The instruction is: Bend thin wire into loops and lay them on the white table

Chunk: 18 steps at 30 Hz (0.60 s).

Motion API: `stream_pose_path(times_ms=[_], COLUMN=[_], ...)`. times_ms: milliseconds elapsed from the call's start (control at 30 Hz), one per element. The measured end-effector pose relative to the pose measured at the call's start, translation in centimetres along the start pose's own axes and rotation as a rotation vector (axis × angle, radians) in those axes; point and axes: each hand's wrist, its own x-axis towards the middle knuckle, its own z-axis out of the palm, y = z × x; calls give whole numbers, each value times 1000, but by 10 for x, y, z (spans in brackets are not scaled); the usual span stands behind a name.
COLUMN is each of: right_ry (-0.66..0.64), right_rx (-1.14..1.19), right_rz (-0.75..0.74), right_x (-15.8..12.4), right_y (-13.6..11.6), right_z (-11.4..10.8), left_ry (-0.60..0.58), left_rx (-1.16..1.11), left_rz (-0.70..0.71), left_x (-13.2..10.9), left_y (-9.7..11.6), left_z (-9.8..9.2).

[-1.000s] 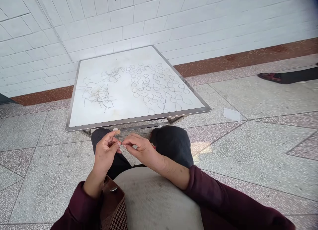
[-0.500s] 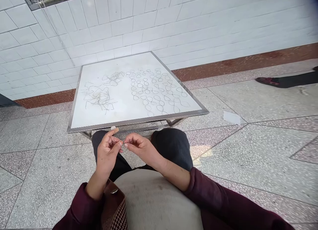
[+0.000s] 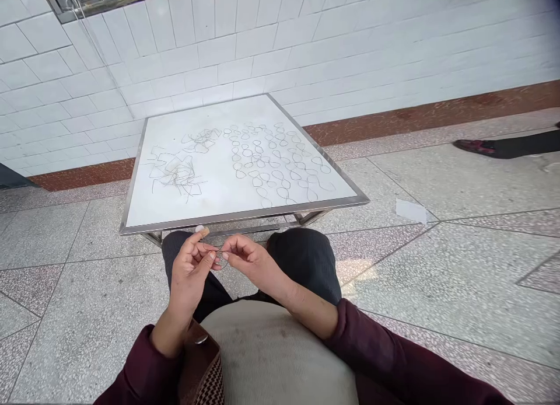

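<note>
Between my hands is a thin wire loop (image 3: 224, 264), held above my lap in front of the table edge. My left hand (image 3: 192, 268) pinches it between thumb and fingertips; the index finger, wrapped with something whitish at its tip, sticks out. My right hand (image 3: 251, 262) pinches the wire from the other side, its fingertips almost meeting the left ones. The fingers partly cover the wire. On the white table (image 3: 227, 189) lie many bent loose wires (image 3: 177, 174) at the left and a second small heap (image 3: 203, 139) behind them. Rows of wire loops (image 3: 262, 160) cover the right part.
A metal rim (image 3: 245, 214) frames the table, which stands near a white tiled wall (image 3: 262, 49). A flat white piece (image 3: 410, 210) lies on the speckled floor at the right. Another person's shoe and leg (image 3: 485, 148) reach in from the right edge.
My fingertips have moved slightly apart, with the wire still pinched between them. The view has shifted a little; the wires on the table look the same.
</note>
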Motion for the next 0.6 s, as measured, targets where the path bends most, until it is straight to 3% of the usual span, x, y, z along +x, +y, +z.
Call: stream_pose_path(times_ms=[267,600], right_ry=[-22,-25], right_rx=[57,121], right_rz=[47,17], right_x=[1,3], right_y=[7,17], right_z=[-1,-3], left_ry=[11,18], left_rx=[87,-31], left_rz=[-4,-74], left_x=[-1,4], left_y=[1,-4], left_z=[3,6])
